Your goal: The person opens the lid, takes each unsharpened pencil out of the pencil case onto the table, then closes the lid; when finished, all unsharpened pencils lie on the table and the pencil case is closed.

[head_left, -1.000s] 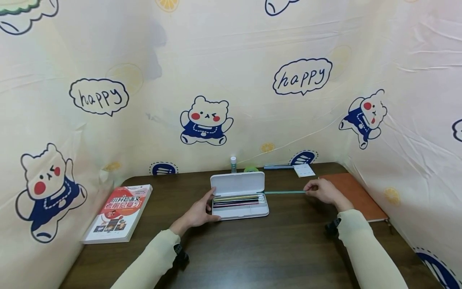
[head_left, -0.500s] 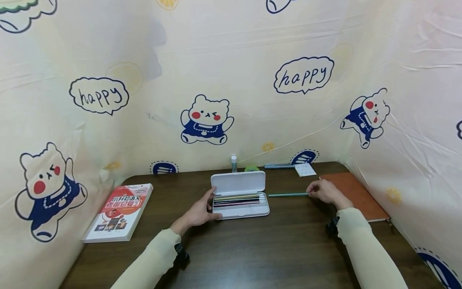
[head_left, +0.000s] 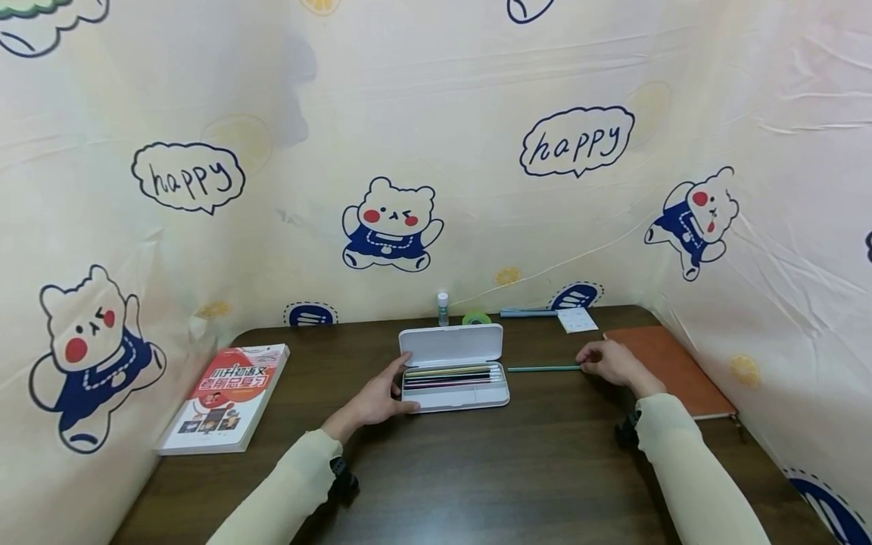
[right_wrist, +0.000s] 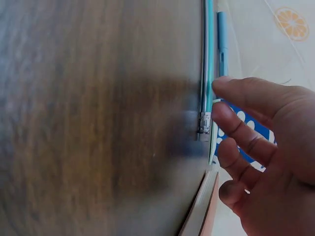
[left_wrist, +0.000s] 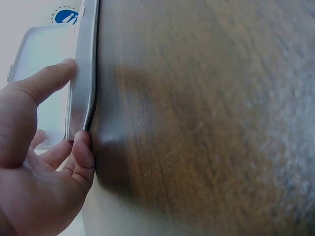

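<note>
An open white pencil case lies on the dark wooden table, lid tilted up at the back, several pencils inside. My left hand grips its left end; in the left wrist view the thumb presses its front wall and other fingers bend at the corner. Right of the case a teal pencil lies flat on the table. At that pencil's right end is my right hand. The right wrist view shows thumb and forefinger tips apart, right beside the pencil near its metal ferrule.
A red-and-white book lies at the left, a brown notebook at the right. Along the back edge are a glue stick, a green tape roll, a blue pen and a white paper.
The teal pencil has shifted slightly right and toward me, away from the case's edge, with my right hand. In the last half second it stays put. My left hand keeps its place on the case.
</note>
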A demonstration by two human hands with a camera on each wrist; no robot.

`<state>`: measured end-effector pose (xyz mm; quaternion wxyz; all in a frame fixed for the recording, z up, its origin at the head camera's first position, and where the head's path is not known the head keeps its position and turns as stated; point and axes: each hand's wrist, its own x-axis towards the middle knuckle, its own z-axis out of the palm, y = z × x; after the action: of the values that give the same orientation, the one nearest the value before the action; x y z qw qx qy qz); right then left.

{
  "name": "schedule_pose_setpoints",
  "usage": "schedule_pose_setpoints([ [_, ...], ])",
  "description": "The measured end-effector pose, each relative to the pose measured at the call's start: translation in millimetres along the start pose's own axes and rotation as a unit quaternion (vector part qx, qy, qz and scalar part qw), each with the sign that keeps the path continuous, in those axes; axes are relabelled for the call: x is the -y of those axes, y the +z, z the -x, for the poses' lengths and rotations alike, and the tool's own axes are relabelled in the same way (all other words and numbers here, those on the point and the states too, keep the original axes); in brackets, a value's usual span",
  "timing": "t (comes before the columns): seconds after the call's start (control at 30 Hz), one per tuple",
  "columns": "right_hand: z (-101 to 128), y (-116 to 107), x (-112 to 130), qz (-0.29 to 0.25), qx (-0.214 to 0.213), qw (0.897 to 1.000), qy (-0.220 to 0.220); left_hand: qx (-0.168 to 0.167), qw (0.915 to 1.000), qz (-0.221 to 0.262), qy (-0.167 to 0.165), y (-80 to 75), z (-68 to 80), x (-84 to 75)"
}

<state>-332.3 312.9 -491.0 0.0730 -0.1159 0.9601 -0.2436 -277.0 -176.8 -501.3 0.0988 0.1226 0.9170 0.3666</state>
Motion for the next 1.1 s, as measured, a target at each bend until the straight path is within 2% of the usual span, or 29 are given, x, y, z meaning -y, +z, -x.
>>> schedule_pose_setpoints([
  [0.27, 1.5, 1.3, 14.0, -0.049, 0.001, 0.999, -0.016, 0.004, 1.0000, -0.005, 0.000, -1.1, 0.4, -0.5],
  [0.63, 0.5, 7.5, 48.9, -0.118, 0.020, 0.992, -0.046, 0.005, 0.9999, -0.009, -0.003, -0.3, -0.3, 0.3],
  [1.1, -12.3, 32.9, 100.0, -0.123, 0.040, 0.985, -0.110, 0.005, 1.0000, 0.000, -0.007, -0.4, -0.5, 0.7],
])
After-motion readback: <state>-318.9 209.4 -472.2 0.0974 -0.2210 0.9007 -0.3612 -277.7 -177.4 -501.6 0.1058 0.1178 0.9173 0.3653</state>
